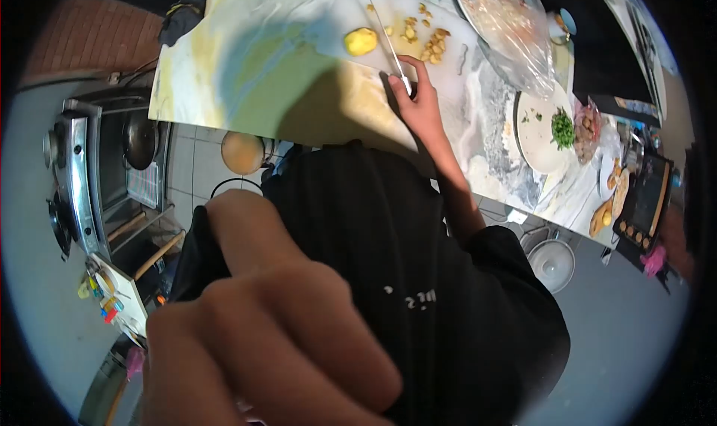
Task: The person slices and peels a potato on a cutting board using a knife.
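Observation:
My right hand (420, 101) is closed around the white handle of a knife (386, 34), resting at the near side of a pale cutting board (448, 82). The long, thin blade points away from me across the board. Left of the blade sits a yellow, rounded lump (361, 42), perhaps a peeled potato. Small yellow-brown pieces (433, 46) lie to the right of the blade. Large and close to the camera, my left hand (261, 329) is raised with bent fingers; its fingertips are out of sight, so anything inside it is hidden.
Right of the board are a plastic-covered dish (508, 22), a white plate (539, 146) with chopped green herbs (562, 128), and a bagged item (587, 131). A dark cloth (187, 11) lies at the table's left corner. A metal stove (78, 179) stands at left.

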Available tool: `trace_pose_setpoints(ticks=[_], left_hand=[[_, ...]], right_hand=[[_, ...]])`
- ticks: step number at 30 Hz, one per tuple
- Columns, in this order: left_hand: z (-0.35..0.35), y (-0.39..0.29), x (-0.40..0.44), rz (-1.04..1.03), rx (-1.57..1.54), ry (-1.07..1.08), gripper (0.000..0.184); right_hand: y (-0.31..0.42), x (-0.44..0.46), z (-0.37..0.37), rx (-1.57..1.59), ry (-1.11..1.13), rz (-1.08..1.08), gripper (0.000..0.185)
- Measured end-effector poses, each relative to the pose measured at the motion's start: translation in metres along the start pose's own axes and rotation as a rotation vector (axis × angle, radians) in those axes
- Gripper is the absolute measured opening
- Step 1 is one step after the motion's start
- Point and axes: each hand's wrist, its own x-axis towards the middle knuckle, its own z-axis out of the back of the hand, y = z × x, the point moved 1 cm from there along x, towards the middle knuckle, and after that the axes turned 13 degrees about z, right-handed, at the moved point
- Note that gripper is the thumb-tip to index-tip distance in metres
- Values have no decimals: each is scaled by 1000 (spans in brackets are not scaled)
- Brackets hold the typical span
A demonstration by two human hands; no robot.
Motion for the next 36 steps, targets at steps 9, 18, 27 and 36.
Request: trace_pose_setpoints(ticks=[9,18,27,36], left_hand=[[10,16,0,-70,-6,103,7],[15,17,15,92,-307,37,6],[28,18,26,81,-110,28,7],[22,48,8,-24,-292,94,24]], right_hand=[[-4,2,1,61,-76,20,41],[-4,-2,2,13,-52,-17,41],[-16,1,-2,106,-109,0,43],[-15,0,0,78,-96,-45,40]])
